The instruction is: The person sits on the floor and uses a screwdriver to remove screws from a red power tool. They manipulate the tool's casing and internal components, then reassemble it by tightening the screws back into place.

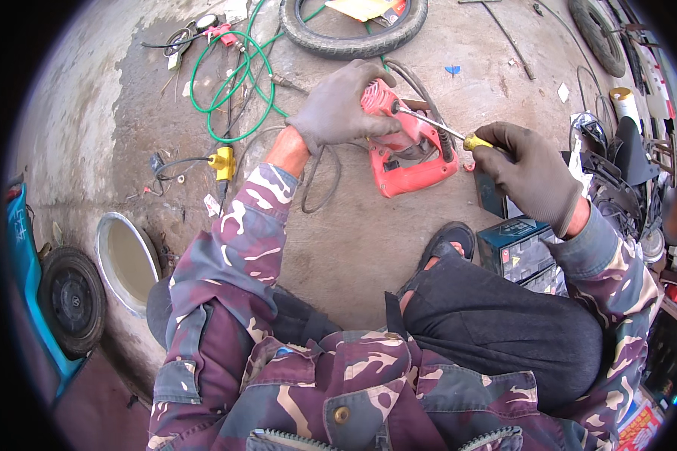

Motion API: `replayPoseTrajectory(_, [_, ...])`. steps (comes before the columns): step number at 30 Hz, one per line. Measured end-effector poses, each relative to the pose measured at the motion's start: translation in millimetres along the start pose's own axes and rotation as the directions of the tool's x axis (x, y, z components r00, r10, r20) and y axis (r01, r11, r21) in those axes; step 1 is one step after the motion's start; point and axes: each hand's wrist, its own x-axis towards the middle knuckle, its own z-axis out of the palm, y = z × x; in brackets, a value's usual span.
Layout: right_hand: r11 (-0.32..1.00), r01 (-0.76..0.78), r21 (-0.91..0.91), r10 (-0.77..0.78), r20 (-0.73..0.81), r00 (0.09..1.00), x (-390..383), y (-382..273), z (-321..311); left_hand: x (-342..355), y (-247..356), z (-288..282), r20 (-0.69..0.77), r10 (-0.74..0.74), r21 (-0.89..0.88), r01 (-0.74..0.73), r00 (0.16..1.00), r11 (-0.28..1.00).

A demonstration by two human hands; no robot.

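Jacket: the person's camouflage jacket [376,376] fills the lower edge, its sleeves reaching forward.
Legs: dark trousers [496,301], knees bent outward; a dark sandal [462,234] shows on the right foot.
Cases: dark teal boxes [513,231] sit beside the right knee, below the right forearm.
Right hand: the gloved right hand [525,169] has its fingers closed around the yellow handle of a screwdriver [435,124].
Screwdriver: its shaft slants up and leftward to the power tool, the tip at a dark round spot on the housing; I cannot tell whether it is seated there.
Power tool: the red power tool [410,179] lies on the concrete floor [346,259] in front of the person, between the two hands, its loop handle on the near side.
Left hand: the gloved left hand [346,105] grasps the tool's far-left end, thumb across the housing.
Left side: a round basin [101,255] stands near a black-hubbed wheel [69,301].
Connector: a yellow connector block [223,164] lies left of the tool.
Hose: green hose [229,140] coils beyond it.
Tyre: a black tyre [338,49] lies flat at the far edge.
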Motion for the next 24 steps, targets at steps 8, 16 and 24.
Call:
replayPoseTrajectory(8, [0.999, -0.013, -0.033, 0.016, 0.099, 0.995, -1, -5, -18, 4, 11, 1, 0.060, 0.006, 0.024, -0.007, 0.998, 1.000])
replayPoseTrajectory(16, [0.998, -0.058, -0.025, 0.061, 0.133, 0.989, 3, 2, -20, 5, 16, 2, 0.083, -0.024, 0.067, 0.019, 0.996, 0.998])
replayPoseTrajectory(24, [0.930, -0.264, 0.255, 0.198, 0.257, 0.946, 12, -3, -23, 5, 10, 5, -0.006, -0.033, 0.018, 0.033, 0.999, 0.999])
